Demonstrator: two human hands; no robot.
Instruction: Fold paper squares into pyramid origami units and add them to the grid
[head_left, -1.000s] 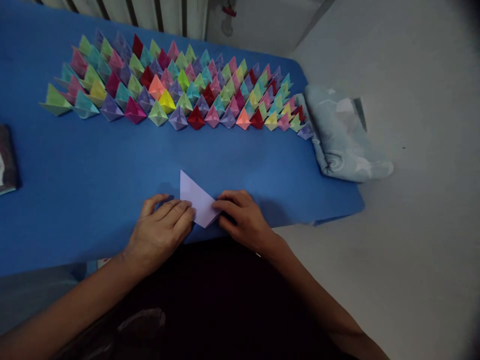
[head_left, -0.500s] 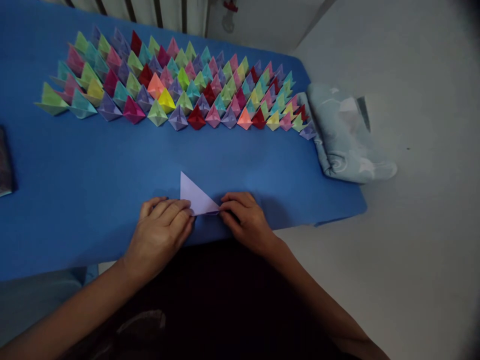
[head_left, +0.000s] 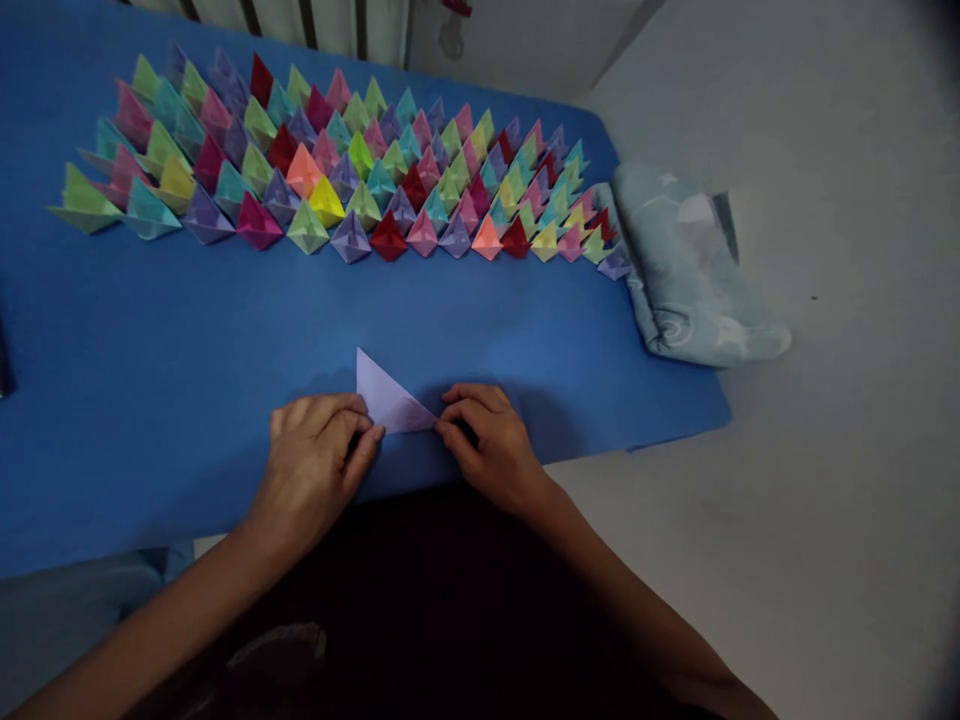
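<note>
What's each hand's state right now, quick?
Left hand: closed, holding the paper at its lower left.
Right hand: closed, pinching the paper's right corner.

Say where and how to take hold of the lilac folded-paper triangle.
Pinch the triangle by its upper tip, coming from the far side. That corner tapers to a point and looks free, while the left grip and right grip occupy the near corners. It looks thin, so a light pinch probably suits.

The lilac paper (head_left: 388, 400) has lost its near point, becoming a triangle. The left hand (head_left: 306, 458) now shows its thumb, at the near left corner.
</note>
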